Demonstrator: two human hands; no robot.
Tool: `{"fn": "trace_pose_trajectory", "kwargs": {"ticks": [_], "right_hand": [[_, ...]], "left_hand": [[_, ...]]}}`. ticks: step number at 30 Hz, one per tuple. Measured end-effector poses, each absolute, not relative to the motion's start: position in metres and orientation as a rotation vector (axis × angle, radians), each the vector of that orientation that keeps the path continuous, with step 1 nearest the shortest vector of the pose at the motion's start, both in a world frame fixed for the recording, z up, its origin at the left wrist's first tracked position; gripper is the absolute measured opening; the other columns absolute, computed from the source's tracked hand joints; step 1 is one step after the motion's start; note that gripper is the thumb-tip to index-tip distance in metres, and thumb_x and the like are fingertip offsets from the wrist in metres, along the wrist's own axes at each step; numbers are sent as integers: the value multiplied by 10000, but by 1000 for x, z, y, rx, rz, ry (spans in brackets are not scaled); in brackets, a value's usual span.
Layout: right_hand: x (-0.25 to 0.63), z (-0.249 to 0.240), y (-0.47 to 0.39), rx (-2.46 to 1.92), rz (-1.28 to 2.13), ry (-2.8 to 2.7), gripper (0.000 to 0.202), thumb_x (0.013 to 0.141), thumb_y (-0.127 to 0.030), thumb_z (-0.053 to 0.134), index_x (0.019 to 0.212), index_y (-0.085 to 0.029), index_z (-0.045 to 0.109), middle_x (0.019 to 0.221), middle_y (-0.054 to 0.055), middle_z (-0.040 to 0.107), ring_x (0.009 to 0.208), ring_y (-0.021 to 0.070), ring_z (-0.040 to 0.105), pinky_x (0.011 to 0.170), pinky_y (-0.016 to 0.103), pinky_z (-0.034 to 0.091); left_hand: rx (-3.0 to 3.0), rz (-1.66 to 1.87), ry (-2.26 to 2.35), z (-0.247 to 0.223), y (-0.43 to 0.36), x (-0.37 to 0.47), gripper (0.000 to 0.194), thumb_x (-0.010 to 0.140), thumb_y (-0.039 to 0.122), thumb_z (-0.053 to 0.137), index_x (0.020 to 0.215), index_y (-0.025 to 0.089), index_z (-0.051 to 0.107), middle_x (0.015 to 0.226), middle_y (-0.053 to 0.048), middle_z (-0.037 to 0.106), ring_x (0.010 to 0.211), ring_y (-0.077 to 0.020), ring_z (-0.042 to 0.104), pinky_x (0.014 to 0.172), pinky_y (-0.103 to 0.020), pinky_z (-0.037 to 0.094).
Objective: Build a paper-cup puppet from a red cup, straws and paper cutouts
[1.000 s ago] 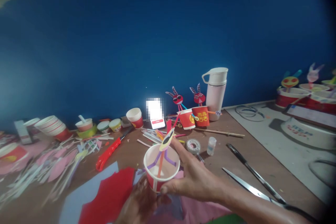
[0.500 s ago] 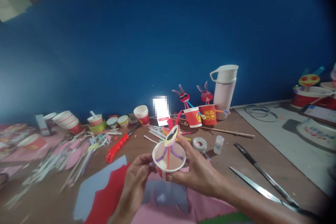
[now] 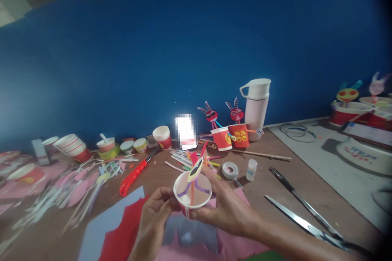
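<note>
A red and white paper cup is held over the front middle of the table. Inside it stands a paper figure with a yellow face, black eyes, red ears, an orange stem and purple strips. My right hand wraps round the cup's right side, thumb in front. At the cup's left edge, my left hand has its thumb and fingers pinched together; what lies between these fingertips is hidden. Beneath the hands are pink paper, red paper and a grey sheet.
Open scissors and a pen lie at the right. A red cutter and paper strips are on the left. Behind stand a white flask, a lit phone and two decorated cups.
The view has shifted slightly, so most things sit a little further left in the picture. The cup stays between both hands, appearing slightly lower, with little change in grip.
</note>
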State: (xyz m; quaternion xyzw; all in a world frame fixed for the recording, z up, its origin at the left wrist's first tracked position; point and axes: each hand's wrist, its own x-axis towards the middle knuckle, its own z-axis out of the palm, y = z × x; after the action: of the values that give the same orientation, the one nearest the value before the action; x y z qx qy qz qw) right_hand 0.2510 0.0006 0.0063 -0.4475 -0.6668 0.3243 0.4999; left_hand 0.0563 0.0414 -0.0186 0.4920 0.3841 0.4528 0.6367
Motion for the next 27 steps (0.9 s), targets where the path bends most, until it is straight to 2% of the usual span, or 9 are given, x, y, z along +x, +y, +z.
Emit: {"fn": "trace_pose_trajectory", "kwargs": {"ticks": [5,10,13,15,17,21,22,24,27], "right_hand": [[252,-1,2,-1069,872,-1559,921,637,-181,776,1409,-295,288,1167,19,643,1080,229,592,920,379,488],[251,0,3,-998,949,-1507,935,638,-134,742,1423,-312,267,1153,24,644,990,227,635,791,366,561],[251,1,3,-1018,955,-1491,967,635,-138,746,1435,-325,236,1119,17,659,949,227,650,832,399,549],[251,2,3,-1042,928,-1501,976,627,-151,753,1438,-324,237,1149,26,649,1000,246,633,852,415,541],[251,2,3,-1070,877,-1532,979,627,-172,755,1441,-314,232,1177,38,640,1077,266,599,889,437,521],[252,4,1,-1170,766,-1653,994,612,-203,764,1446,-250,225,1361,107,517,1257,315,460,1023,514,393],[252,4,0,-1197,761,-1693,1008,601,-204,771,1447,-226,224,1411,130,459,1294,327,414,1041,523,367],[252,4,-2,-1248,781,-1764,1038,588,-207,783,1452,-177,210,1463,169,375,1334,342,351,1053,526,347],[250,1,-4,-1281,783,-1835,1048,598,-217,780,1460,-146,187,1464,200,361,1340,340,341,1053,518,347]], "left_hand": [[1123,1044,904,-17,43,56,224,696,362,770,782,169,696,622,1,636,604,-123,546,587,-199,449],[1088,1039,944,-9,41,60,248,647,349,802,787,163,716,636,-18,653,609,-143,558,593,-223,460],[1106,1049,964,-10,41,61,278,643,376,802,803,164,720,646,-23,659,605,-145,563,593,-225,466],[1156,1068,977,-11,42,60,279,659,392,787,823,177,720,626,-12,642,593,-141,554,588,-220,466],[1258,1096,1004,-11,45,59,278,683,402,763,853,186,723,717,-27,659,666,-164,582,635,-228,483],[1478,1259,1085,1,47,57,323,673,416,752,902,189,727,1114,-94,641,1024,-271,575,831,-259,464],[1524,1292,1105,5,46,58,319,668,404,753,909,197,727,1119,-91,641,1052,-277,563,848,-258,452],[1660,1287,1138,12,42,59,273,664,355,754,894,210,729,986,-71,672,984,-265,582,834,-262,445],[1869,1079,1181,17,38,62,150,686,280,735,817,206,740,785,-49,681,801,-245,613,745,-283,466]]}}
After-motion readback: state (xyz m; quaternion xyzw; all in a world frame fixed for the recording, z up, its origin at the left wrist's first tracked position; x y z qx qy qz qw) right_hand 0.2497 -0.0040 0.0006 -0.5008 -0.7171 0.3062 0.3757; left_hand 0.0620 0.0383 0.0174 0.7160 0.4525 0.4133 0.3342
